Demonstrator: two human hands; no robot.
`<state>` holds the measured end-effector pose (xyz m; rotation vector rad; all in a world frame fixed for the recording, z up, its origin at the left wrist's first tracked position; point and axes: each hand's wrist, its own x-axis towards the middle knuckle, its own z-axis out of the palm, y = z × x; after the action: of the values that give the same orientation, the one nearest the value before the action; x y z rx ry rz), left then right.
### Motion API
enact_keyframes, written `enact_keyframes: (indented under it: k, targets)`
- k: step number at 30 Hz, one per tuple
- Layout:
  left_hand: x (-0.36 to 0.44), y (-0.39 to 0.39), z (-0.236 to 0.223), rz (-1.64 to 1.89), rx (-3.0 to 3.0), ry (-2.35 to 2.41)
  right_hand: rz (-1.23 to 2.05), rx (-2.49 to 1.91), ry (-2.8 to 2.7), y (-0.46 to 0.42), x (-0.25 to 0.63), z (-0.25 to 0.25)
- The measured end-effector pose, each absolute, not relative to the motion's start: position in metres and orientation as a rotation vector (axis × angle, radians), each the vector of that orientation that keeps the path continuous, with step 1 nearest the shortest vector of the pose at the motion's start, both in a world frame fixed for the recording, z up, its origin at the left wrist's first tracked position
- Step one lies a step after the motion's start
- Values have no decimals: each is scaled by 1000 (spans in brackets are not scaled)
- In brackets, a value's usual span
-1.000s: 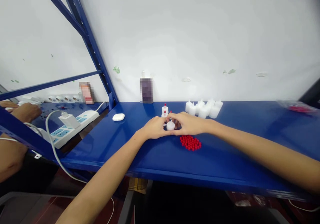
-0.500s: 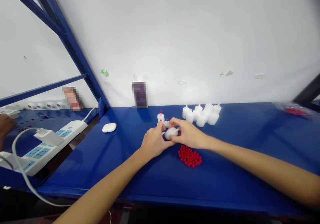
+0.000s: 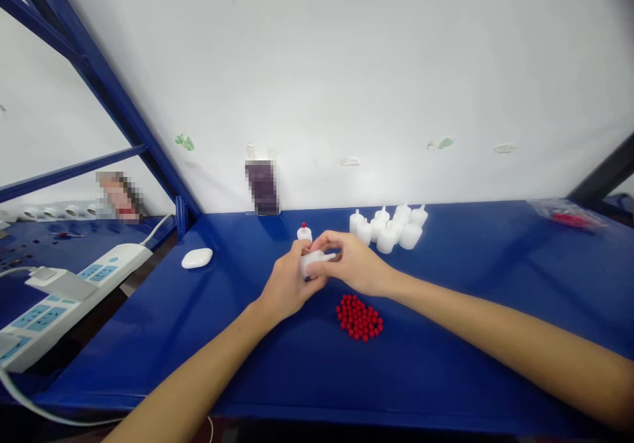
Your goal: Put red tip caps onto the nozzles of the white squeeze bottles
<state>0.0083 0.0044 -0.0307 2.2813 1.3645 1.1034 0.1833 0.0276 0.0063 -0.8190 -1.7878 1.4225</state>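
In the head view, a white nozzle bottle (image 3: pixel 310 263) is held between both hands above the blue table (image 3: pixel 446 344), tilted so that its nozzle is pointed toward the person's right. Its body is gripped by the curled fingers of the left hand (image 3: pixel 288 283); its nozzle end is pinched between the thumb and fingers of the right hand (image 3: pixel 357 265). Whether anything else is held behind the fingers cannot be told.

Just beyond the hands, a red-capped bottle (image 3: pixel 304 234) is stood upright, its lower part hidden. To the right of it, a cluster of white bottles (image 3: pixel 386 238) with bare nozzles is grouped near the wall (image 3: pixel 347 67). Nearer the front edge, small red caps (image 3: pixel 359 318) are gathered in a loose pile. A white earbud case (image 3: pixel 197 258) is seen at the left, and a clear plastic bag (image 3: pixel 567 216) with red contents at the far right.
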Motion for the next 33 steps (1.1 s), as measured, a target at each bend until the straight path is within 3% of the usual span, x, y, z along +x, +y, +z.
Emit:
enact_keyframes:
  k: [5,12,17,19,24,33]
  targets:
    - [6,17,-30,1241,2412,1392,1401,-761,-1819,45,181,15]
    - [0,25,-16,1548,2446,1396,699,-874,-2196,53,169,40]
    - [-21,29,-15,1715,2129,1665,499,-978,-2137,67,175,34]
    - [-29,34,-19,1694,2040,1735,345,-1080,-2309,74,180,20]
    - [-38,48,-25,1452,2013,1770,345,-1124,-2489,77,182,-9]
    - [-41,44,-18,1412,2039,1763,208,-1177,-2379,68,164,29]
